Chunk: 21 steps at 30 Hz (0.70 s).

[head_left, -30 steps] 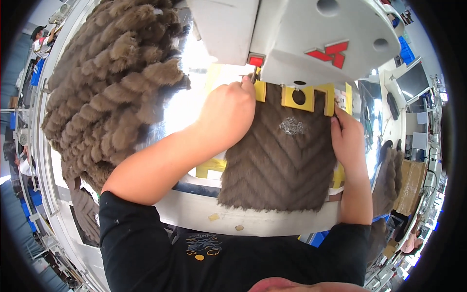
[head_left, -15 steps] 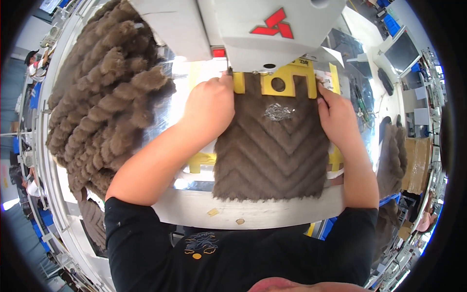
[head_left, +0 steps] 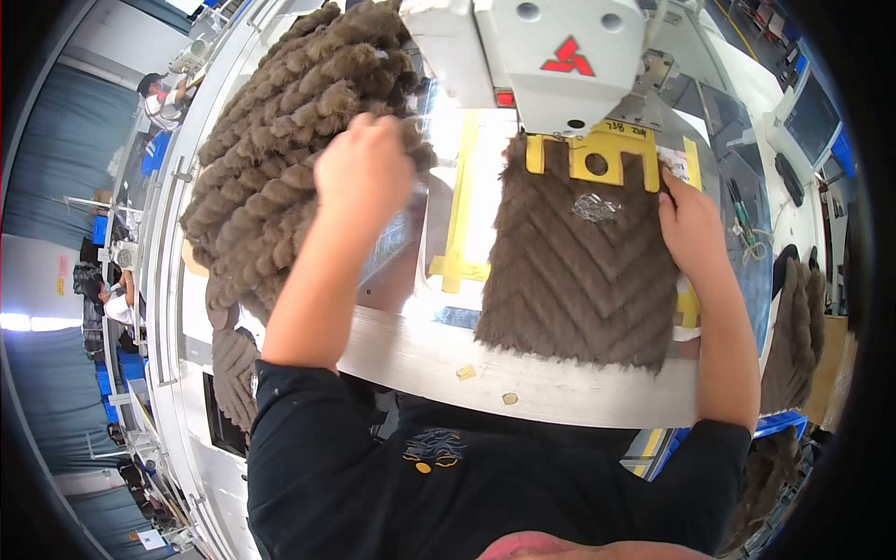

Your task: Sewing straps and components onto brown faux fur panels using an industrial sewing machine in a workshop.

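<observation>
My left hand (head_left: 364,173) is raised at the shaggy pile of brown fur pieces (head_left: 261,163), its curled fingers smeared by motion; whether it holds anything is unclear. At its upper right edge, a brown chevron-patterned fur panel (head_left: 583,299) is gripped by my right hand (head_left: 693,229), thumb and finger beside a yellow template (head_left: 635,149). This template, with square cutouts and a round hole, lies across the panel's top under the white machine head (head_left: 560,75). A shiny crumpled patch (head_left: 595,207) sits on the panel.
A green-handled tool (head_left: 742,215) lies right of the panel. Further right are a monitor (head_left: 808,121) and more fur pieces (head_left: 793,331). The white table edge (head_left: 429,359) runs before me. Two other people work at the far left, one upper (head_left: 163,107), one lower (head_left: 117,303).
My left hand has left the template's left side and moved left onto the fur pile. My right hand stays at the panel's right edge. The view has shifted.
</observation>
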### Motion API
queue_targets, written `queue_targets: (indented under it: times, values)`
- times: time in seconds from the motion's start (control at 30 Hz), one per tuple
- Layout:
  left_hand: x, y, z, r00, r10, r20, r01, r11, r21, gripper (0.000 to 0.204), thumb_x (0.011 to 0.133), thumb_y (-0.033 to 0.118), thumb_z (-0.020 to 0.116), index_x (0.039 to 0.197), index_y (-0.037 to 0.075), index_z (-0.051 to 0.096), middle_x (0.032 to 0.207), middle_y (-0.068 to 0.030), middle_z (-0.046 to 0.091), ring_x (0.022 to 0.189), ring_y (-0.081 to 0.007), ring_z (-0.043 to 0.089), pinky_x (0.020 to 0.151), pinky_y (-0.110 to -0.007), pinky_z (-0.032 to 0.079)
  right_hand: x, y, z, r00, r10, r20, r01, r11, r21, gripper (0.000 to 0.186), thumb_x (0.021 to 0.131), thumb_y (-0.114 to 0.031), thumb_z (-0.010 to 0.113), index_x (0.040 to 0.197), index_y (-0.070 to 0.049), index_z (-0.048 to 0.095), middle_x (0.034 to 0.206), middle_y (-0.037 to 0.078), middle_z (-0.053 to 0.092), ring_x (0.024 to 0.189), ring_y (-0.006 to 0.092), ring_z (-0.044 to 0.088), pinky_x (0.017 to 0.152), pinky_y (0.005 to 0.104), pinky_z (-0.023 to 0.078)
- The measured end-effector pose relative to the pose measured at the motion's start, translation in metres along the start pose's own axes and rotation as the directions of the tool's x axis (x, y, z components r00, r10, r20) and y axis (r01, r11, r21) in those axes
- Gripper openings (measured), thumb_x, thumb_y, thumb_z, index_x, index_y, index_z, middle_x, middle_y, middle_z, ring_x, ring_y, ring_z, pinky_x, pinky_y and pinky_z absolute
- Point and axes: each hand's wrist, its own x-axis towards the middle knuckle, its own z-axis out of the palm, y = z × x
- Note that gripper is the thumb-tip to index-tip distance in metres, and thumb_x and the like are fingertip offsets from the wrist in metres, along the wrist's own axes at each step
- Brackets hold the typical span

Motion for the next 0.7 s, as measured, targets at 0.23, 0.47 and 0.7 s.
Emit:
queue_targets:
  times: [0.23,0.47,0.7]
  values:
    - [-0.007,-0.085,0.006,0.988,0.067,0.137,-0.092,0.979,0.184,0.017,0.084,0.008,0.062,0.1,0.005,0.065,0.105,-0.0175,0.068,0.1,-0.0372,0.069,0.084,-0.046,0.056,0.003,-0.007,-0.003,0.996,0.055,0.068,-0.058,0.997,0.043,0.035,0.094,-0.016,0.061,0.124,-0.001,0.066,0.099,0.026,0.071,0.093,0.0461,0.067,0.085,0.0538,0.053]
    - [-0.058,-0.011,-0.139,0.774,0.134,-0.619,-0.426,0.833,-0.352,0.024,0.088,0.013,0.078,0.106,0.0,0.07,0.091,-0.0128,0.073,0.071,-0.0208,0.071,0.069,-0.031,0.054,-0.008,-0.014,-0.016,0.997,0.071,0.022,-0.069,0.996,-0.061,0.039,0.093,-0.02,0.065,0.129,-0.003,0.064,0.109,0.021,0.068,0.098,0.0437,0.066,0.087,0.0505,0.054]
    - [-0.06,0.029,-0.146,0.888,0.037,-0.458,-0.409,-0.392,-0.824,0.046,0.098,0.029,0.072,0.125,-0.004,0.058,0.106,-0.0193,0.071,0.083,-0.026,0.074,0.073,-0.036,0.065,-0.025,-0.058,-0.08,0.963,-0.265,0.043,0.187,0.779,0.598,0.055,0.09,-0.038,0.076,0.132,-0.004,0.064,0.106,0.013,0.063,0.095,0.0247,0.062,0.083,0.0349,0.051]
